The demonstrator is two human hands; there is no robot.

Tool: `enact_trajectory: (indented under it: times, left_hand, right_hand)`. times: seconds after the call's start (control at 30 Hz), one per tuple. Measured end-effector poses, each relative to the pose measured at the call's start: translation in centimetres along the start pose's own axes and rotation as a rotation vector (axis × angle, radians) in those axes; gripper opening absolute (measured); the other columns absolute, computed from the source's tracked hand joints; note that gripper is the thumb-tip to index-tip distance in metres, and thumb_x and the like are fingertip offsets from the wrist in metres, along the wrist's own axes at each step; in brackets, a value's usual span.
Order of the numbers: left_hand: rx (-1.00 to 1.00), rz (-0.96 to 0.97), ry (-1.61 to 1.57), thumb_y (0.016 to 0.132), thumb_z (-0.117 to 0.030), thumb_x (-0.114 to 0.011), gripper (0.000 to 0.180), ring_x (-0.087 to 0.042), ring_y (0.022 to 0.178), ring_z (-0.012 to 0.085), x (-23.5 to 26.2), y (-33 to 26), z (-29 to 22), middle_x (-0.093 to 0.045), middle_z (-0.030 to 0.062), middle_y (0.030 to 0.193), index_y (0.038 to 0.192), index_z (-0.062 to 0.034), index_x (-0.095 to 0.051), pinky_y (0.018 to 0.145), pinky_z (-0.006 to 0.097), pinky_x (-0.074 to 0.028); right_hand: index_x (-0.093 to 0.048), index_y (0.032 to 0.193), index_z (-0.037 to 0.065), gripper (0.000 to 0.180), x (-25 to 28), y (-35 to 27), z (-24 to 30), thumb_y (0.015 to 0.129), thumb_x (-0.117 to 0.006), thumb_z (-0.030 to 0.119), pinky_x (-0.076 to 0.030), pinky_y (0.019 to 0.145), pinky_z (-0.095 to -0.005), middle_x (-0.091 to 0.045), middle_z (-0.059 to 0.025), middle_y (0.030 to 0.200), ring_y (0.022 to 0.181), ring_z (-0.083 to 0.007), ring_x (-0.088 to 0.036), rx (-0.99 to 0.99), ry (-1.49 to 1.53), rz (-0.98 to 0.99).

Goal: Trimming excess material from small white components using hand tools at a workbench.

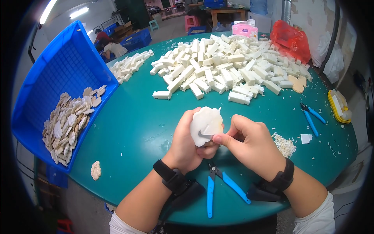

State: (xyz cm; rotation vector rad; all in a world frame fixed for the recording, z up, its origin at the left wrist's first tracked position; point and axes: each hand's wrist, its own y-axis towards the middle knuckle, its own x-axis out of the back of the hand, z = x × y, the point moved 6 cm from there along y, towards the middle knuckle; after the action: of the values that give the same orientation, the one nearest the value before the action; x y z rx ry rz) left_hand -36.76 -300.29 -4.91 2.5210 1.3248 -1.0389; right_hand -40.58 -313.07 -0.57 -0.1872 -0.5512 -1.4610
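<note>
My left hand (183, 142) is closed around a cream, scalloped flat plastic piece (204, 117), held up over the table's near middle. A thin white flap (212, 128) stands out from its face, with a grey patch beside it. The thumb and forefinger of my right hand (249, 138) pinch the flap's edge at the piece's lower right. Just below my hands, blue-handled nippers (212, 187) lie with their handles spread. A single scalloped piece (96, 170) rests on the table to the left.
A tilted blue bin (66, 78) at left holds many scalloped pieces (70, 124). White block-shaped parts (218, 66) are heaped at the back of the green table (132, 128). More nippers (311, 117), a yellow tray (338, 106), trimmings (284, 145) and a red bag (290, 41) lie right.
</note>
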Motion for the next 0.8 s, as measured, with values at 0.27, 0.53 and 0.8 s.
enact_trajectory:
  times: [0.27,0.53,0.8]
  left_hand:
    - [0.029,0.057,0.001,0.100,-0.050,-0.026,0.056,-0.028,0.046,0.0105,0.3,0.0,0.1,-0.048,0.0011,0.065,0.095,-0.0042,-0.058,0.041,0.026,-0.019]
    - [0.018,0.026,-0.005,0.100,-0.056,-0.023,0.059,-0.028,0.045,0.0114,0.2,0.0,-0.4,-0.047,0.0025,0.063,0.097,-0.0080,-0.057,0.041,0.026,-0.020]
    - [-0.009,-0.050,-0.022,0.099,-0.058,-0.022,0.058,-0.035,0.044,0.0139,0.0,0.1,-0.7,-0.055,0.0084,0.069,0.099,-0.0092,-0.054,0.041,0.026,-0.024]
  right_hand:
    - [-0.054,0.077,-0.001,0.033,0.8,0.3,-0.6,0.090,-0.073,0.022,-0.043,0.052,-0.0353,-0.059,-0.0148,0.063,0.054,-0.0244,-0.056,-0.025,-0.033,-0.055]
    - [-0.054,0.087,0.000,0.021,0.9,-0.3,1.0,0.091,-0.069,0.013,-0.047,0.059,-0.0335,-0.065,-0.0133,0.080,0.064,-0.0232,-0.059,0.135,0.078,-0.180]
    - [-0.057,0.092,0.001,0.011,1.2,-0.3,1.1,0.090,-0.065,0.007,-0.048,0.064,-0.0345,-0.064,-0.0136,0.089,0.073,-0.0272,-0.061,0.261,-0.088,-0.168]
